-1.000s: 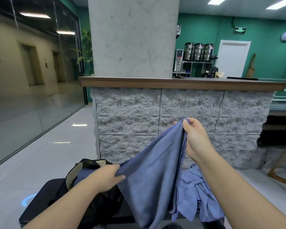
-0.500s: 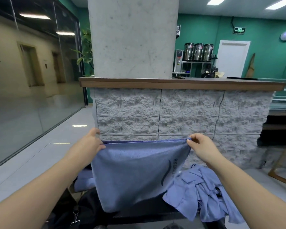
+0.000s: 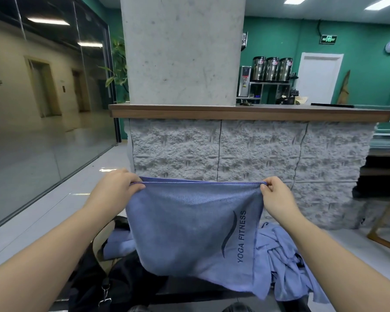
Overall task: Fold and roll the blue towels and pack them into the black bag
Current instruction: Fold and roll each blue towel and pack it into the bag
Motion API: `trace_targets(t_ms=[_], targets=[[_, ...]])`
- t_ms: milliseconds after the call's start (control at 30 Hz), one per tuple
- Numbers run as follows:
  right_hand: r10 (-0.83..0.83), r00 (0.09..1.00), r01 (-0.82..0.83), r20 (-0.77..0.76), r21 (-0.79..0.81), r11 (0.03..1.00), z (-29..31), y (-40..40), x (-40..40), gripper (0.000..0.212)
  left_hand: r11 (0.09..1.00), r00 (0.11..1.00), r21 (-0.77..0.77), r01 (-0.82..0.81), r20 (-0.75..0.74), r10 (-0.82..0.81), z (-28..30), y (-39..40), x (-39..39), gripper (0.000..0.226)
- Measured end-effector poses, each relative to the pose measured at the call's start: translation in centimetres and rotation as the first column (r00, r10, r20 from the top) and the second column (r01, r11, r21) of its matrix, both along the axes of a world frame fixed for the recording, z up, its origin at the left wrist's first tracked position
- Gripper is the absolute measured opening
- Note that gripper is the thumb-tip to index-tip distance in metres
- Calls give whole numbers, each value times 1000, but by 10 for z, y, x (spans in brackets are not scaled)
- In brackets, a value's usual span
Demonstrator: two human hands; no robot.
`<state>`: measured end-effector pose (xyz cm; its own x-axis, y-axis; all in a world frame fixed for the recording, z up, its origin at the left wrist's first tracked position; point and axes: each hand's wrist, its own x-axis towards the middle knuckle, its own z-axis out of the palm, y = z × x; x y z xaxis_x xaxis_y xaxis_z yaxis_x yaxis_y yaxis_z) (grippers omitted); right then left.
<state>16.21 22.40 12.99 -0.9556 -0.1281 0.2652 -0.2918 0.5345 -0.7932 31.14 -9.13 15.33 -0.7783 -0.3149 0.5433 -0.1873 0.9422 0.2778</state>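
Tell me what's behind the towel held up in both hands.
Behind the held towel show part of the black bag, another blue towel in it, and a crumpled pile. The rest is hidden.

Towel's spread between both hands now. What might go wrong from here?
1. The left hand and right hand only pinch the top corners of the blue towel; a slip would likely spoil the fold.
2. Its lower edge hangs near the crumpled towels and could snag them.
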Motion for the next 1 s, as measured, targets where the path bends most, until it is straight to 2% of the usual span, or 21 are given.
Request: trace_targets(t_ms=[167, 233, 333, 500, 600, 700, 767, 867, 1000], targets=[[-45, 998, 45, 39, -7, 999, -2, 0, 1, 21, 970, 996, 241, 31, -94, -8, 2, 3, 5, 14], [-52, 996, 55, 68, -43, 998, -6, 0, 0, 21, 961, 996, 276, 31, -86, -7, -2, 0, 5, 15], [-68, 994, 76, 90, -87, 993, -9, -1, -1, 16, 972, 997, 221, 77, -19, -74, -5, -7, 6, 21], [-64, 996, 70, 63, -90, 993, -5, -3, -1, 17, 994, 989, 22, 108, 104, -110, -1, -19, 11, 45], [-77, 997, 79, 30, -77, 994, 1, -4, 0, 17, 988, 975, -43, 149, 171, -139, 2, -24, 16, 44], [-87, 996, 89, 26, -85, 992, 7, -4, 0, 17, 983, 962, -73, 167, 233, -146, 9, -25, 23, 33], [-87, 996, 89, 32, -76, 993, 8, -4, 0, 16, 988, 972, 4, 155, 177, -154, 11, -22, 26, 22], [-92, 995, 95, 44, -72, 993, 8, -5, 1, 15, 978, 993, 179, 110, 18, -115, 6, -17, 24, 24], [-100, 993, 104, 60, -68, 992, 5, -6, 0, 14, 947, 994, 304, 107, -20, -106, -3, -16, 17, 28]])
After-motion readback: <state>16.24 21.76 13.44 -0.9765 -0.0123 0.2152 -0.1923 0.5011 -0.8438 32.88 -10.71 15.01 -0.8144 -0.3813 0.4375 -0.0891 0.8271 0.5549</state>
